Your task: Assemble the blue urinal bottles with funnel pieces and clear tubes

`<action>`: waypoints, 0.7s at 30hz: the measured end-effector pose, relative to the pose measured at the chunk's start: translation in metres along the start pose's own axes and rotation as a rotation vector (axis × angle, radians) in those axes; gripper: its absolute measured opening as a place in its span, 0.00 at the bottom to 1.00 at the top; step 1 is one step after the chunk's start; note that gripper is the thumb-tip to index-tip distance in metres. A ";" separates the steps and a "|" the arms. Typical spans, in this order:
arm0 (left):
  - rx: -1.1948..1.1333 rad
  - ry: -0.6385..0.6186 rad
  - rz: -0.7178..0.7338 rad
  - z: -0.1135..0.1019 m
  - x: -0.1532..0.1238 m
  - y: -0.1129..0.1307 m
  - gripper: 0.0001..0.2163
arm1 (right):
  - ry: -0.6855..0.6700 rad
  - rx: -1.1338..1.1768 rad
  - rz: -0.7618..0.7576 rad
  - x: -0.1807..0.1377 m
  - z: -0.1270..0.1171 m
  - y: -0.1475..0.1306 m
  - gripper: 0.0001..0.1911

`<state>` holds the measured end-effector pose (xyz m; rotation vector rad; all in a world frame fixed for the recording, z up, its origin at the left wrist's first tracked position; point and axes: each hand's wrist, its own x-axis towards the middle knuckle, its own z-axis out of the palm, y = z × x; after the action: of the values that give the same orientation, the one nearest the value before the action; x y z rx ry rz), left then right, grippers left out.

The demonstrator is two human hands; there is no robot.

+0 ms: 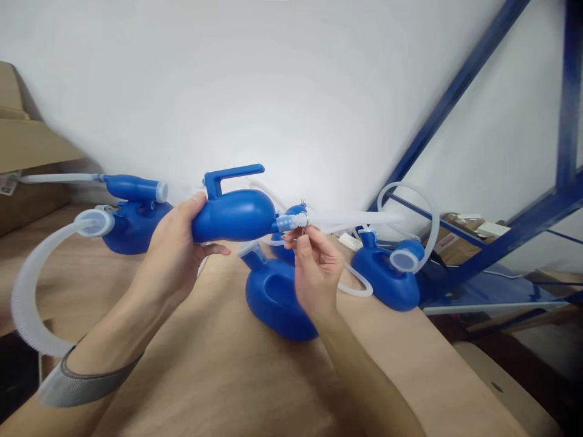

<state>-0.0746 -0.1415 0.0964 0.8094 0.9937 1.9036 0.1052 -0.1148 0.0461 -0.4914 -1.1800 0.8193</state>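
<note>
My left hand [175, 258] is wrapped round the wide end of a blue plastic bottle with a handle [234, 209], holding it level above the wooden table [218, 370]. My right hand [316, 264] pinches a small metal clamp [303, 218] at the bottle's narrow neck, where a translucent tube [355, 218] joins and runs off to the right. The fingertips are closed on the clamp.
Several more blue bottles lie on the table: one at the left [134, 221] with a white corrugated hose [30, 291], one under my hands [277, 297], one at the right [387, 273] with looped tubing. Cardboard boxes [27, 145] stand far left. A blue metal frame [560, 194] rises right.
</note>
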 end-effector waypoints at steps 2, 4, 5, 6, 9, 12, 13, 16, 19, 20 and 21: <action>0.027 -0.012 0.020 -0.001 0.000 -0.002 0.12 | 0.007 0.037 0.043 0.001 0.000 -0.001 0.11; 0.045 -0.026 0.042 -0.002 0.000 -0.003 0.13 | 0.002 0.090 0.088 0.004 0.000 -0.002 0.10; 0.051 -0.032 0.052 -0.002 0.000 -0.004 0.14 | 0.001 0.111 0.107 0.005 -0.001 -0.002 0.10; 0.057 -0.037 0.063 -0.003 -0.001 -0.004 0.14 | -0.001 0.120 0.120 0.006 -0.001 -0.002 0.10; 0.075 -0.045 0.093 -0.003 -0.002 -0.005 0.15 | -0.013 0.078 0.148 0.008 -0.005 -0.002 0.10; 0.089 -0.036 0.119 -0.003 -0.003 -0.006 0.16 | -0.023 0.035 0.175 0.010 -0.008 -0.001 0.10; 0.095 -0.029 0.135 -0.003 -0.003 -0.007 0.15 | -0.022 0.031 0.180 0.011 -0.009 -0.001 0.11; 0.127 -0.006 0.202 -0.003 -0.004 -0.009 0.14 | -0.030 0.034 0.177 0.012 -0.009 0.000 0.10; 0.161 -0.011 0.274 -0.004 -0.005 -0.011 0.14 | -0.056 0.031 0.169 0.012 -0.007 0.001 0.11; 0.170 -0.013 0.300 -0.004 -0.005 -0.012 0.14 | -0.067 0.020 0.168 0.012 -0.006 0.001 0.12; 0.177 -0.014 0.325 -0.004 -0.005 -0.012 0.13 | -0.075 0.007 0.165 0.012 -0.006 0.001 0.12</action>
<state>-0.0712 -0.1432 0.0832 1.1432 1.0856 2.0970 0.1122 -0.1048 0.0508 -0.5618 -1.2167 0.9908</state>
